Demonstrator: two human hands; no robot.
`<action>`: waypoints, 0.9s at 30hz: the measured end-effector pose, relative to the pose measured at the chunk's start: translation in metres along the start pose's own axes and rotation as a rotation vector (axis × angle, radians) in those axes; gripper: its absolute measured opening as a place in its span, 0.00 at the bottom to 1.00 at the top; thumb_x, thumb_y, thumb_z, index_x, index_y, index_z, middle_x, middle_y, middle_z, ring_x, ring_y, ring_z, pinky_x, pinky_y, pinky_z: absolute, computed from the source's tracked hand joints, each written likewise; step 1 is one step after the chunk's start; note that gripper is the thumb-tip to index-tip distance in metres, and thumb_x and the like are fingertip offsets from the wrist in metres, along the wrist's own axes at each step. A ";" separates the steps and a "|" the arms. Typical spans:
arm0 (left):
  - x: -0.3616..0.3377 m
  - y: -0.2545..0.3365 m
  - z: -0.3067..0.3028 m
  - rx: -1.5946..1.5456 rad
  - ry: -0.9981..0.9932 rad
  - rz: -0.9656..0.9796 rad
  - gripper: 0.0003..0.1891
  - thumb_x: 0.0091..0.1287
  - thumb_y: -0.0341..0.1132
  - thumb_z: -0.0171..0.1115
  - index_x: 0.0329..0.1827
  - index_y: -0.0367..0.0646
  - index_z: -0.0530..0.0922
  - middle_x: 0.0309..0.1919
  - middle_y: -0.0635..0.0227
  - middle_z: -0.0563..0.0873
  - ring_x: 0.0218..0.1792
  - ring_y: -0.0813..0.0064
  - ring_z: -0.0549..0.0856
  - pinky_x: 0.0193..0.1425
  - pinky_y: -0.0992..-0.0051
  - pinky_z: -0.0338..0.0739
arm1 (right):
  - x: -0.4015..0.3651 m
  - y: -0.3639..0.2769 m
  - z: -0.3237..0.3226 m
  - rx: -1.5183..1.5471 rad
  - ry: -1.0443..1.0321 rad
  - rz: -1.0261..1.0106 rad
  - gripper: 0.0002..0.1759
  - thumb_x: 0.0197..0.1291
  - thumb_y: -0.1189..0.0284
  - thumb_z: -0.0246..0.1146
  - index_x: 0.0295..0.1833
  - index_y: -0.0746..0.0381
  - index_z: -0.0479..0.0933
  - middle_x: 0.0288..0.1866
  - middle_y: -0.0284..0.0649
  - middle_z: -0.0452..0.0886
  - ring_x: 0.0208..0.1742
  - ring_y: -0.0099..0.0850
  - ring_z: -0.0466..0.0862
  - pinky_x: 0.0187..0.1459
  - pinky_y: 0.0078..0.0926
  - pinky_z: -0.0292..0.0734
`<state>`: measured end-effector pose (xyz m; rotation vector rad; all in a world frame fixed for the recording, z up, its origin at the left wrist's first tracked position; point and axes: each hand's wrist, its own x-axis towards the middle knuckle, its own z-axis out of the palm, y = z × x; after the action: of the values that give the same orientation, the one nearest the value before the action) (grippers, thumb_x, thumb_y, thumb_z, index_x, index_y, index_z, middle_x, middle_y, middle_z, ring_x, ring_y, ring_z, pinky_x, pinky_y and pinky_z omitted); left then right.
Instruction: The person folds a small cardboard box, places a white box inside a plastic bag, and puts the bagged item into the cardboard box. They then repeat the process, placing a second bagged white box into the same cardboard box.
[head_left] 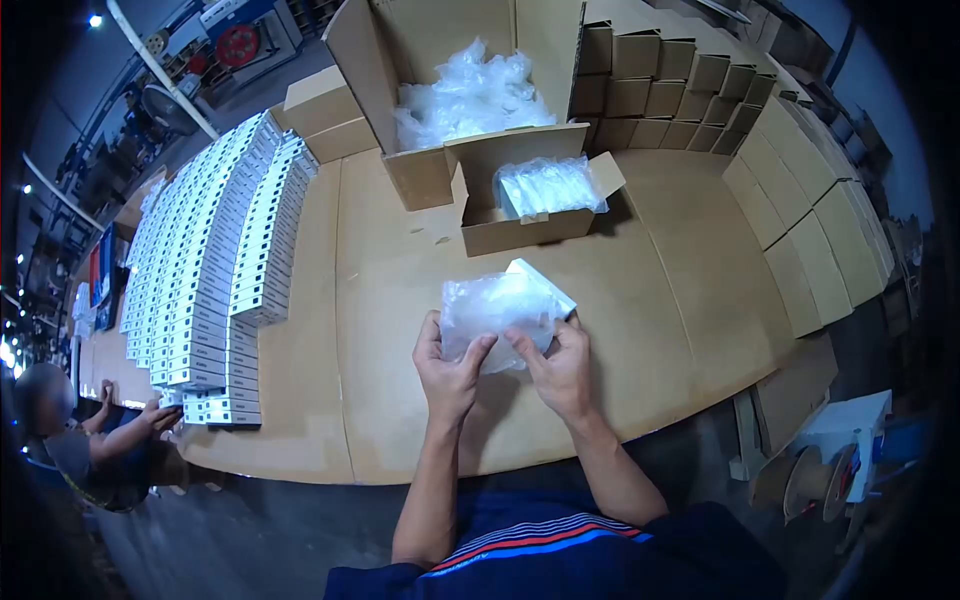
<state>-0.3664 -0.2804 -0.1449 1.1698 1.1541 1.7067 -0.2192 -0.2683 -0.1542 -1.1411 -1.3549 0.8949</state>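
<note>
Between my two hands is a clear bubble-wrap bag, with a white box sticking out of its upper right end. My left hand grips the bag's left side, thumb on top. At the right, my right hand is closed on the bag and the box's edge, its thumb pressing the plastic. Just beyond my hands stands an open cardboard carton with its flaps up. Inside its right part lies a bubble-wrapped pack.
Behind, a large open carton holds a heap of bubble-wrap bags. Long stacks of white boxes line the left. Brown cartons are stacked back right, more cartons at right. A person works at the far left.
</note>
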 end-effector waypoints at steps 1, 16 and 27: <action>-0.001 -0.006 -0.001 -0.083 0.042 -0.018 0.08 0.75 0.30 0.69 0.49 0.38 0.78 0.40 0.72 0.85 0.37 0.88 0.79 0.41 0.81 0.75 | 0.001 -0.002 -0.002 0.041 -0.006 0.021 0.13 0.69 0.64 0.73 0.43 0.65 0.89 0.45 0.46 0.86 0.53 0.32 0.80 0.55 0.32 0.76; 0.008 0.001 -0.029 0.058 -0.001 -0.207 0.16 0.86 0.43 0.50 0.57 0.37 0.77 0.43 0.72 0.86 0.43 0.82 0.83 0.50 0.79 0.79 | 0.007 -0.010 -0.014 0.148 -0.126 -0.002 0.14 0.69 0.67 0.73 0.45 0.70 0.87 0.51 0.47 0.82 0.50 0.37 0.84 0.53 0.35 0.79; -0.014 0.014 -0.018 0.058 -0.203 -0.284 0.26 0.63 0.28 0.79 0.62 0.31 0.78 0.50 0.60 0.89 0.49 0.71 0.88 0.57 0.71 0.83 | 0.008 0.001 -0.022 0.154 -0.144 -0.005 0.19 0.69 0.60 0.73 0.54 0.65 0.85 0.55 0.44 0.80 0.55 0.34 0.80 0.55 0.32 0.77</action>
<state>-0.3802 -0.3024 -0.1387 1.1248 1.1862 1.3181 -0.1972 -0.2627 -0.1506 -0.9696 -1.3783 1.0757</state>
